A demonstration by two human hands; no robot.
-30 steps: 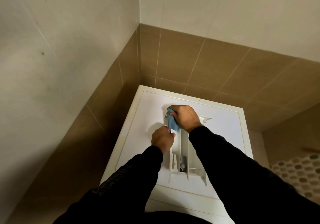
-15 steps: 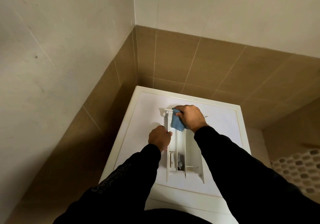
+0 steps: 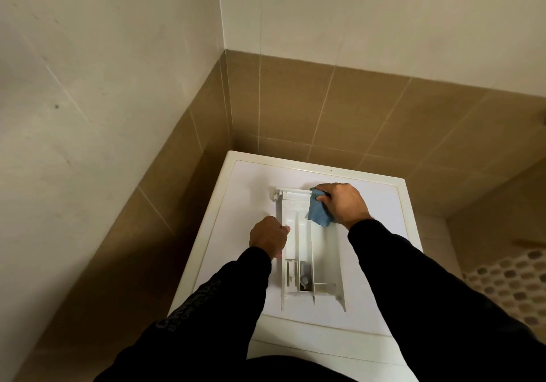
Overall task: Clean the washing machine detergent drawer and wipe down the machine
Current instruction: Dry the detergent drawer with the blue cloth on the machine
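Right hand (image 3: 344, 203) grips a cloth (image 3: 317, 211) at the drawer's (image 3: 322, 263) 1 o'clock corner; left hand (image 3: 268, 237) clasps its 9 o'clock wall, atop the machine (image 3: 245, 192).

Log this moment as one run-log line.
step: wiping drawer | right hand: presses blue cloth at far right corner | left hand: steadies detergent drawer left wall | drawer on washing machine top

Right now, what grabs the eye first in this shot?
The blue cloth stands out, gripped by the right hand at the far right corner of the white detergent drawer, which lies on top of the washing machine. The left hand holds the drawer's left wall. Behind, brown wall tiles meet in a corner.
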